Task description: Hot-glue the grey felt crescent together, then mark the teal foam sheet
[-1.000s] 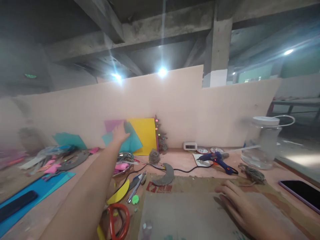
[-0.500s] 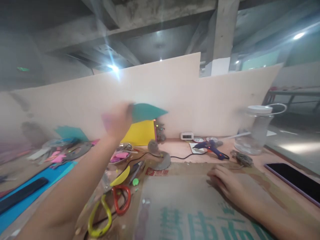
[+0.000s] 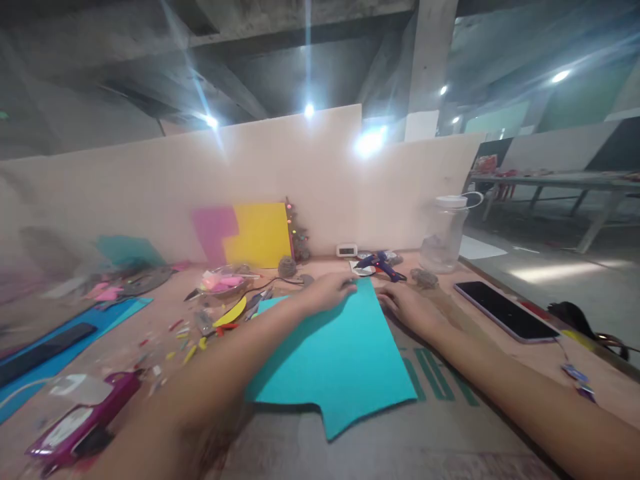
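A turquoise craft sheet (image 3: pixel 345 360) with an irregular cut edge lies in front of me on the lettered work surface. My left hand (image 3: pixel 327 293) is over its far end, fingers curled at the edge and gripping it. Just beyond the sheet's right edge, my right hand (image 3: pixel 403 305) rests with fingers loosely bent and apart, holding nothing. A dark blue glue gun (image 3: pixel 381 265) lies behind both hands. The left forearm covers part of the sheet's left side.
Yellow (image 3: pixel 263 233) and pink (image 3: pixel 213 233) sheets lean on the partition. Scraps, a yellow cutout (image 3: pixel 231 312) and a purple tool (image 3: pixel 83 423) lie left. A clear bottle (image 3: pixel 444 237), a yarn bundle (image 3: pixel 425 278) and a phone (image 3: pixel 505 311) stand or lie right.
My left hand has brought the turquoise sheet from the back partition down onto the work surface, uncovering the pink sheet. The view has shifted, and the red-and-yellow-handled scissors are now mostly hidden.
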The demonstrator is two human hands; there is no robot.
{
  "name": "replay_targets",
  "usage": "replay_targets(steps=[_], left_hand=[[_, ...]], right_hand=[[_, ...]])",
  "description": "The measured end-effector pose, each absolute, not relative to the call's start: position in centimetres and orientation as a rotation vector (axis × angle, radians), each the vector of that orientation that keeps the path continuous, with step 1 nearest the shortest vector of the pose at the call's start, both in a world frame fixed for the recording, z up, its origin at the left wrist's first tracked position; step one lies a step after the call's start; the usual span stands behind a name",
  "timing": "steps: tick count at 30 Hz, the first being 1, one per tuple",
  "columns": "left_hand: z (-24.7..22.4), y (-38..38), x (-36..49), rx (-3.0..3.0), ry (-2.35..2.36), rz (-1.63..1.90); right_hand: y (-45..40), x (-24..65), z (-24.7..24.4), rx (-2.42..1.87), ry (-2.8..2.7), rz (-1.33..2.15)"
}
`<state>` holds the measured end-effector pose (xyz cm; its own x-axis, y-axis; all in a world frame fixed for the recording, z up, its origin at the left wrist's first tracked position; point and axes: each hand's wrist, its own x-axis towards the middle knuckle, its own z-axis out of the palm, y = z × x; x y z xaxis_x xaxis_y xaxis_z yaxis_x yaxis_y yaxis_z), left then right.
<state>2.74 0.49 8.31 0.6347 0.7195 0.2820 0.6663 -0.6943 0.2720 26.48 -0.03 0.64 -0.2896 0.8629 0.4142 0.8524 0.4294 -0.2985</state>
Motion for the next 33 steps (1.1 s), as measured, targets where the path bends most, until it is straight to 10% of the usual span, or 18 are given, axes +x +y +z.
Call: replay_targets(steps=[18, 33], left_hand=[[7.9, 1.3, -14.3, 2.069, 2.217, -0.273], [9.2, 1.1, -11.8, 1.772, 1.687, 0.802]], right_hand=[[2.0, 26.7, -0.5, -1.482, -2.215, 0.007], [1.2, 25.9, 0.6, -1.418, -2.169, -0.006]])
